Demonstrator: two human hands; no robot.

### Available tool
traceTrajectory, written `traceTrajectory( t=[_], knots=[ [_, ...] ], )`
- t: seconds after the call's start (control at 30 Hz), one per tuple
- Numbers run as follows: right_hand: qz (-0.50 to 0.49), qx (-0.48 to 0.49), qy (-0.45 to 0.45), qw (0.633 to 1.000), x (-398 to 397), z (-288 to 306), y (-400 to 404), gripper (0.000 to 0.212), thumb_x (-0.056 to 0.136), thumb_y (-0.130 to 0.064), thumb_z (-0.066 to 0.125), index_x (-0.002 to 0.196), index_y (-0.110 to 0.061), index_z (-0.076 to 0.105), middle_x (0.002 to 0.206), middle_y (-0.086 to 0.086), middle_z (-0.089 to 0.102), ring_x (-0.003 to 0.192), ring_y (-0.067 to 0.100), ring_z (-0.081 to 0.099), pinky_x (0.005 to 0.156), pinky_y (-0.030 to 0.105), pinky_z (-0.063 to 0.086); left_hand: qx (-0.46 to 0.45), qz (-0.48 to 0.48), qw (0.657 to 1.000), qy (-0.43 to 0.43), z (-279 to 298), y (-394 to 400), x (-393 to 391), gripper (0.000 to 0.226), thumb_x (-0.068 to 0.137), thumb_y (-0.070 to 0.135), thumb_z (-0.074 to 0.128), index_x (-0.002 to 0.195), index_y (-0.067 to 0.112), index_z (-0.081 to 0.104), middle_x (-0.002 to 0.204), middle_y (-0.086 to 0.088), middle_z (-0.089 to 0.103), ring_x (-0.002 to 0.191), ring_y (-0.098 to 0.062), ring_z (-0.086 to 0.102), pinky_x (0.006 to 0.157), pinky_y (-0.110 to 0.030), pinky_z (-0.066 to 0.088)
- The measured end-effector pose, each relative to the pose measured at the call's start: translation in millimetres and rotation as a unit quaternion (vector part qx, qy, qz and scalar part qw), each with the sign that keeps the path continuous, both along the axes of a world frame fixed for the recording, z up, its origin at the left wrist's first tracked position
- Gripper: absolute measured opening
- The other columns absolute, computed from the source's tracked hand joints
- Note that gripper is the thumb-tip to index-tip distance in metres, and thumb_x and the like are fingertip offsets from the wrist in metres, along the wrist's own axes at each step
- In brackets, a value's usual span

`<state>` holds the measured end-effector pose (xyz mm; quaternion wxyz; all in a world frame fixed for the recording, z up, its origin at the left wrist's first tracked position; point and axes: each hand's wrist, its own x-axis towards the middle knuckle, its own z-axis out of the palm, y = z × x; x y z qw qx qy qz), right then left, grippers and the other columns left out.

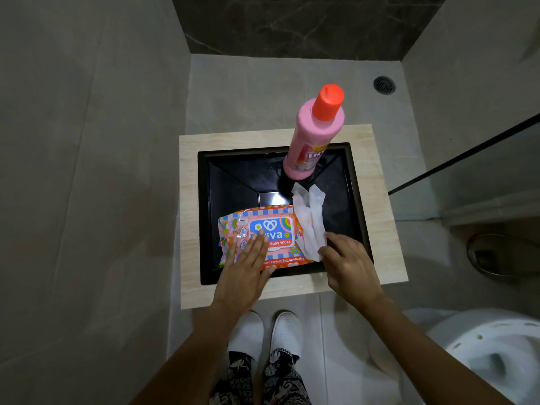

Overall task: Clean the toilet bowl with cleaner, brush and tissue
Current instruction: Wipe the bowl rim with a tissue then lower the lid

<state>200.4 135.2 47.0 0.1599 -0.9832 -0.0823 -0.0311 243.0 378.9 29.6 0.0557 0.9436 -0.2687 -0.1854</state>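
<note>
Where the toilet bowl (493, 355) shows at all, it is only a white curve cut off by the lower right corner of the view, so most of its rim and inside cannot be seen. No brush can be made out anywhere. A small square worktop (377, 200) with a pale wood-look border stands on the tiled floor (248, 92), and a black tray (233, 182) with sloping walls is sunk into it. Glare on the tray's flat centre makes its surface hard to read.

At the tray's far right corner a pink cleaner bottle (314, 133) with an orange-red cap stands upright; its label is foreshortened and only partly legible. Along the tray's near edge, toward the left, lies a flat pack of baby wipes (271, 229), partly covered by the left hand (245, 270). That hand lies flat on the pack with straight fingers pressing down, its grip open and closed round nothing.

A white tissue (309, 220) trails up from the pack's right end across the tray toward the bottle's base, crumpled and split into two strips at its far end. The right hand (347, 264), over the tray's near right corner, pinches the tissue's near end between thumb and fingers, so its grip is closed on the tissue; the pinched end is hidden by the fingers.

A round floor drain (384, 85) sits well beyond the worktop's far right corner.
</note>
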Motion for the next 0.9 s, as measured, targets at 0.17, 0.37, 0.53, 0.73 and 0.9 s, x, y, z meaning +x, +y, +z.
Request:
traceTrajectory(
  t=[0.17, 0.37, 0.53, 0.73, 0.9],
  knots=[
    [0.0, -0.004, 0.006, 1.0, -1.9, 3.9, 2.1, 0.02, 0.068, -0.004, 0.073, 0.087, -0.006, 0.068, 0.11, 0.017, 0.064, 0.094, 0.034, 0.063, 0.082, 0.04, 0.051, -0.002, -0.005, 1.0, -0.021, -2.7, 1.2, 0.2, 0.067, 0.102, 0.045, 0.007, 0.137, 0.006, 0.048, 0.143, -0.011, 0.047, 0.132, -0.024, 0.044, 0.113, -0.047, 0.011],
    [-0.02, 0.025, -0.037, 0.999, 1.5, 16.0, -2.8, 0.033, 0.072, -0.014, 0.047, 0.095, -0.004, 0.069, 0.11, 0.016, 0.065, 0.098, 0.03, 0.06, 0.089, 0.04, 0.044, -0.029, -0.006, 0.993, -0.114, 12.5, -21.4, 22.0, 0.06, 0.098, 0.041, 0.02, 0.124, 0.005, 0.061, 0.133, -0.013, 0.057, 0.124, -0.022, 0.054, 0.112, -0.049, 0.024],
    [-0.094, 0.058, -0.05, 0.993, 28.1, 19.7, -7.7, 0.029, 0.078, -0.017, 0.05, 0.095, -0.005, 0.07, 0.107, 0.013, 0.067, 0.094, 0.026, 0.06, 0.085, 0.039, 0.046, -0.062, 0.022, 0.989, -0.129, 35.9, -72.7, 63.2, 0.044, 0.093, 0.031, 0.038, 0.124, 0.009, 0.061, 0.134, -0.009, 0.056, 0.125, -0.018, 0.051, 0.111, -0.053, 0.024],
    [-0.21, 0.121, 0.086, 0.966, 70.3, 3.9, -7.6, 0.031, 0.087, -0.033, 0.052, 0.104, -0.012, 0.068, 0.102, 0.007, 0.07, 0.092, 0.027, 0.063, 0.079, 0.04, 0.052, 0.02, -0.017, 0.998, -0.048, 34.6, -105.3, 82.9, 0.056, 0.1, 0.041, 0.034, 0.149, 0.015, 0.026, 0.158, -0.003, 0.016, 0.146, -0.015, 0.008, 0.114, -0.052, -0.006],
    [-0.247, 0.144, 0.136, 0.949, 85.3, -4.4, -0.9, 0.028, 0.085, -0.034, 0.059, 0.089, -0.009, 0.071, 0.099, 0.011, 0.068, 0.091, 0.031, 0.061, 0.079, 0.039, 0.049, 0.024, -0.014, 0.999, -0.047, 31.3, -99.7, 81.9, 0.05, 0.1, 0.039, 0.037, 0.143, 0.016, 0.037, 0.158, -0.002, 0.017, 0.146, -0.016, 0.009, 0.113, -0.053, -0.009]
  ],
)
